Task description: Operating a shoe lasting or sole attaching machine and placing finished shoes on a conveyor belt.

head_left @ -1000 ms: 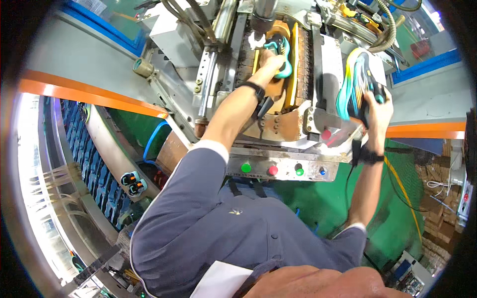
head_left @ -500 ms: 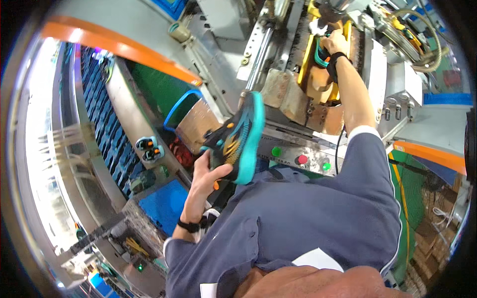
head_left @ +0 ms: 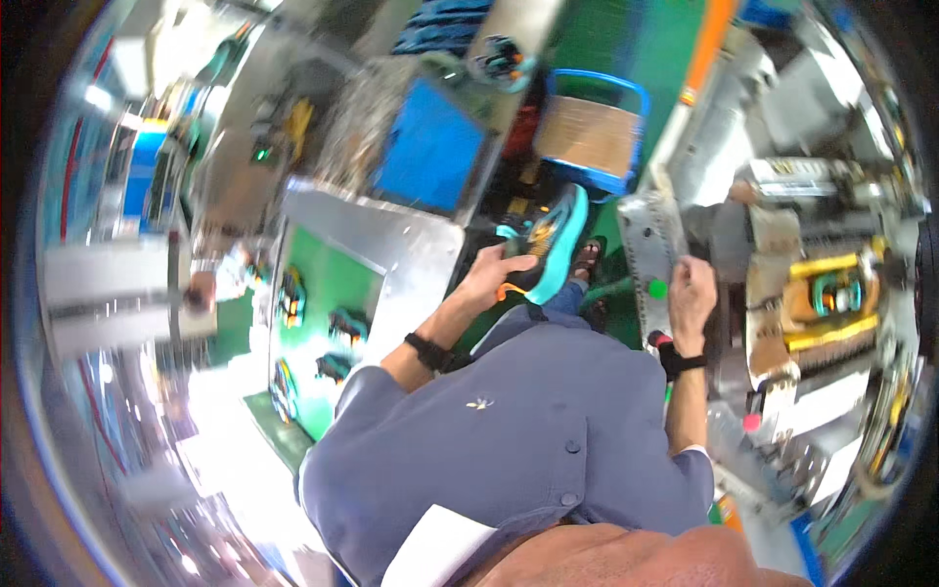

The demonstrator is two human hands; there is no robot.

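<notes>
left hand (head_left: 486, 278) closed on black-and-teal sneaker (head_left: 554, 245), right hand (head_left: 693, 296) kinda half-curled, can't tell if empty, round green button (head_left: 657, 289) just beside it

Passage: open air lay between the left grip (head_left: 486, 276) and the right grip (head_left: 693, 293), above green floor (head_left: 618, 291); one sandalled foot (head_left: 588, 256) stood low within it.
Obstacles: a black shoe with turquoise sole (head_left: 548, 245) filled the left grip; a blue-rimmed bin (head_left: 599, 182) stood beyond it; a silver metal ledge (head_left: 430, 245) flanked its left; yellow bars (head_left: 831, 336) walled both sides of the machine-held black-and-turquoise shoe (head_left: 837, 293).
</notes>
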